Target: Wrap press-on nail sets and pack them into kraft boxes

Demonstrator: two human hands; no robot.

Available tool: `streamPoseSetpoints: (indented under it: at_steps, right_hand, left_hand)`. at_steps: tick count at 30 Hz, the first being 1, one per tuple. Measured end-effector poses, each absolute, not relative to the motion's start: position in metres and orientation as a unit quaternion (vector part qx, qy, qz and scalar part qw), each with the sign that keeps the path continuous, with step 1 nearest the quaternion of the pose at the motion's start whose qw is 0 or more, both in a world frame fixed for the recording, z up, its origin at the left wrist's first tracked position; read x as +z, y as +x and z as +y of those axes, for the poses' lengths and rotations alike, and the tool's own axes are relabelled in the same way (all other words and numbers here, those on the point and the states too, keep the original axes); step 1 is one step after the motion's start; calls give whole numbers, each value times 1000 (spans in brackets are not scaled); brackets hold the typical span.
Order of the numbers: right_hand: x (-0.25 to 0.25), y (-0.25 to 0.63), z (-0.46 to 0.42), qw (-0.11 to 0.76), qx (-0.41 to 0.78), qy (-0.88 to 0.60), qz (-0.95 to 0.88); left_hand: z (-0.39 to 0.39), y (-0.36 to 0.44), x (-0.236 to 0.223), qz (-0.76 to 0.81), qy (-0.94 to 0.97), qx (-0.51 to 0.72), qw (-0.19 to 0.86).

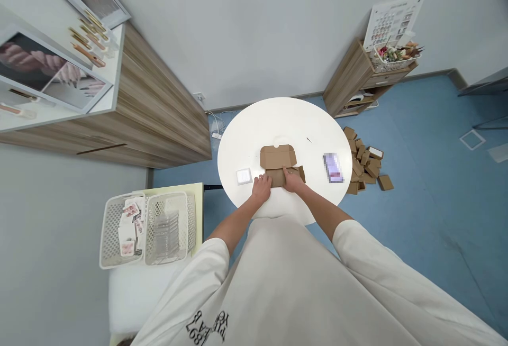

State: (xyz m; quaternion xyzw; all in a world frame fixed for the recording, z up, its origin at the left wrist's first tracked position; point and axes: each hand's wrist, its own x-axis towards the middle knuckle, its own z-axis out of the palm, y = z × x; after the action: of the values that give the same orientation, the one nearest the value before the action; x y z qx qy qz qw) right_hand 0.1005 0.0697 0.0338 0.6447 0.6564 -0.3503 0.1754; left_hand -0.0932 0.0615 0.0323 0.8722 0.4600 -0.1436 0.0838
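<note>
A brown cardboard mailer box (278, 156) lies partly folded on the round white table (273, 118), its lid flap spread away from me. My left hand (262, 188) holds the box's left end, with the fingers bent over the edge and a ring on one finger. At the right part of the box is my right hand (292, 181), thumb over the near panel and the other fingers partly hidden. A side flap sticks out past the right hand. Left of the box lies a small white square packet (244, 176), touched by neither hand.
A blurred purple phone-like object (333, 167) lies at the table's right. Many small cardboard boxes (363, 163) are piled on the floor beyond. Two white baskets (148, 232) with cards and clear cases stand at left. Wooden cabinets (159, 87) line the wall.
</note>
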Motion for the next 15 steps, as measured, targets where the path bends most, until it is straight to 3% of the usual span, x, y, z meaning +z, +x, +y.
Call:
streamPoseSetpoints:
  at_steps: [15]
  right_hand:
    - [36,100,68,166,-352,651,652]
  left_hand:
    - [86,-88,29,445,873,-149,131]
